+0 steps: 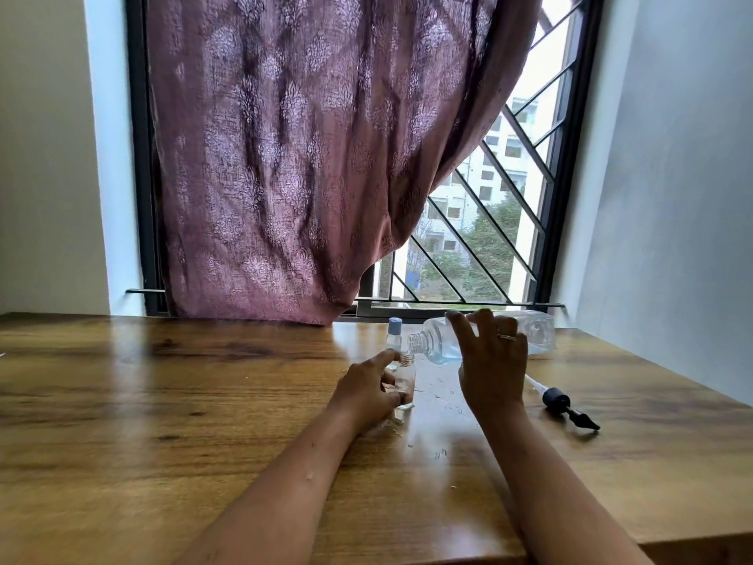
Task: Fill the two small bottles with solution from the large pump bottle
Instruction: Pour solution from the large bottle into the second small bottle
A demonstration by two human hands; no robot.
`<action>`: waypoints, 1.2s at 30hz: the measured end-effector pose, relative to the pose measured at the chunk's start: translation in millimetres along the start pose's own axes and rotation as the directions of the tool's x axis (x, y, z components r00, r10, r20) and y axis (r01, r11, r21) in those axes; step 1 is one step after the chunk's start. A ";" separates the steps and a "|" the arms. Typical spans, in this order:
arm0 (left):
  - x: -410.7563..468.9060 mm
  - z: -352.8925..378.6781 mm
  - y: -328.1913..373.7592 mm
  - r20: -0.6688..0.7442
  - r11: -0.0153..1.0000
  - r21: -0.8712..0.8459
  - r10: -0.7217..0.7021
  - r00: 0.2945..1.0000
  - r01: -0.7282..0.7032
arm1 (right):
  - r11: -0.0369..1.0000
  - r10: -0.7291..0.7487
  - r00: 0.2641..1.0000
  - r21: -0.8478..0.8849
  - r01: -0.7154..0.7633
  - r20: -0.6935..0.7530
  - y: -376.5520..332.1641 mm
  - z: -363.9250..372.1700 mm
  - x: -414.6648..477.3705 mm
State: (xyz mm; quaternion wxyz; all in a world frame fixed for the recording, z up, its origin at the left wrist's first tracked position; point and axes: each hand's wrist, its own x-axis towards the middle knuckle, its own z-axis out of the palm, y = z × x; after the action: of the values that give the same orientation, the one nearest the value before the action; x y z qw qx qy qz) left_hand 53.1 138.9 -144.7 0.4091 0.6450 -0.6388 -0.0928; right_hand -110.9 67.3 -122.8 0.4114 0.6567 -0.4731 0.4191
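Note:
My right hand [491, 360] grips the large clear bottle [538, 330], tipped on its side with its threaded neck pointing left and down. A little blue solution pools in its lower side. The neck sits just above the mouth of a small open clear bottle [405, 379], which stands upright on the wooden table [163, 401] with my left hand [366, 391] closed around it. Behind it stands a second small bottle [394, 336] with a blue cap on. The pump head [564, 405] with its tube lies on the table to the right.
Drops of spilled liquid [440, 454] dot the table near my hands. A purple patterned curtain [305, 157] hangs down to the table's far edge. A barred window [489, 218] is behind it, and a white wall stands at the right.

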 end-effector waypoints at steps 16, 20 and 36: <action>-1.5 0.1 1.6 -0.007 1.000 -0.002 -0.003 1.000 0.003 | 1.000 0.000 1.000 -0.011 0.000 -0.011 -0.4 -1.0 -0.1; -1.6 0.3 1.4 -0.007 1.000 -0.007 -0.005 1.000 0.005 | 1.000 -0.002 1.000 -0.007 0.002 -0.027 0.0 -1.1 -0.1; -3.3 -1.5 4.1 -0.003 1.000 0.008 0.001 1.000 -0.001 | 1.000 0.005 1.000 0.016 -0.005 -0.028 -0.1 -0.7 0.0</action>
State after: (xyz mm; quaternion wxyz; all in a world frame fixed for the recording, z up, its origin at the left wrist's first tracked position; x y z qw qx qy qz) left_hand 50.4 143.1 -142.4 0.4075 0.6465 -0.6388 -0.0891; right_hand -110.8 67.9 -122.6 0.4117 0.6529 -0.4657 0.4329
